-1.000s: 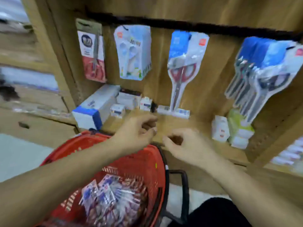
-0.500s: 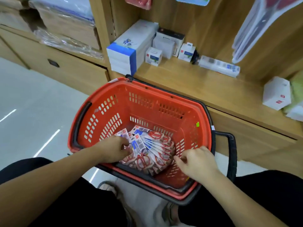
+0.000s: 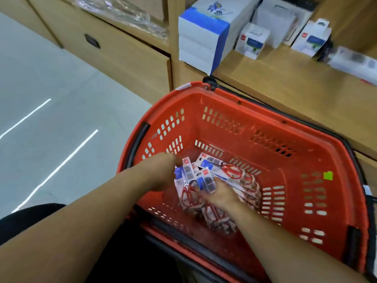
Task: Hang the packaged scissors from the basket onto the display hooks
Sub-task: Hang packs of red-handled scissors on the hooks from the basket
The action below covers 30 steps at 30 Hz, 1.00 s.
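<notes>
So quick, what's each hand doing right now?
Left hand: closed on packaged scissors inside the basket.
Right hand: resting on the pile; grip cannot be told.

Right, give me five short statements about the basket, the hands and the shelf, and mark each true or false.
1. Both hands are down inside the red basket. True.
2. The packaged scissors have blue handles. False: the handles showing are red.
3. The left hand is up at the display hooks. False: it is in the basket at the packs, and no hooks are in view.
4. The right hand rests on the pile of packs. True.
5. The wooden shelf behind the basket is bare. False: white boxes stand on it.
</notes>
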Tool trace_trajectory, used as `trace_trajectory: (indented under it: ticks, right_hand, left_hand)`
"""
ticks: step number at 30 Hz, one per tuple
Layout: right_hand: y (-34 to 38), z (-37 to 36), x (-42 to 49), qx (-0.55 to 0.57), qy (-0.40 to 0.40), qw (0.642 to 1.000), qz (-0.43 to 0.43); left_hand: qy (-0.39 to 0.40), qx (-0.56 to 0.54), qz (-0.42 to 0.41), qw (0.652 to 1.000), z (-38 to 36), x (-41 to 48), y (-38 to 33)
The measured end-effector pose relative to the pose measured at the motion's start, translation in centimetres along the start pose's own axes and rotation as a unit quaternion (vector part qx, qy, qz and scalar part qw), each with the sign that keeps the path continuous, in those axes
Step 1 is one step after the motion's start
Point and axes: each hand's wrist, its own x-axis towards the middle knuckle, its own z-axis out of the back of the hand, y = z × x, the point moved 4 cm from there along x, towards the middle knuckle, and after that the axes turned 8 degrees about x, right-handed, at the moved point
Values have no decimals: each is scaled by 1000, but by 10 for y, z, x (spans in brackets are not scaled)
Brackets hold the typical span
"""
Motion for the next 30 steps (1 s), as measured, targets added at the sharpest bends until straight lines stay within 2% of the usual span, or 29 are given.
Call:
trace_trajectory:
  ticks: [5, 9, 12, 15, 20, 21, 24, 26, 28, 30]
  right_hand:
    - [6, -43, 32, -67, -58, 994, -60]
    - [12, -54, 46, -157, -121, 980, 13]
    - [9, -53, 48, -146, -64, 986, 42]
    - [4, -52, 42, -29, 11, 999, 38]
    - [6, -3, 43, 43, 27, 998, 35]
    - [8, 13, 47, 39, 23, 999, 26]
    - [6, 56, 66, -95, -5, 995, 2]
    - [-5, 66, 76, -152, 7, 988, -11]
    - [-17, 66, 83, -150, 24, 988, -15]
    - [-24, 62, 87, -142, 4, 990, 8]
  left_hand:
    - [67, 7, 26, 997, -24, 8, 16]
    - [105, 16, 47, 993, -30, 6, 23]
    - [119, -1, 49, 992, -32, 1, 24]
    - [125, -12, 43, 991, -34, 2, 24]
    - [127, -19, 26, 991, -29, 6, 17]
    - [130, -16, 23, 991, -27, 6, 15]
    - [139, -8, 20, 990, -25, 8, 7]
    - [145, -3, 20, 989, -26, 11, 3]
    - [155, -8, 13, 988, -26, 16, -1]
    - [163, -5, 10, 987, -28, 20, -4]
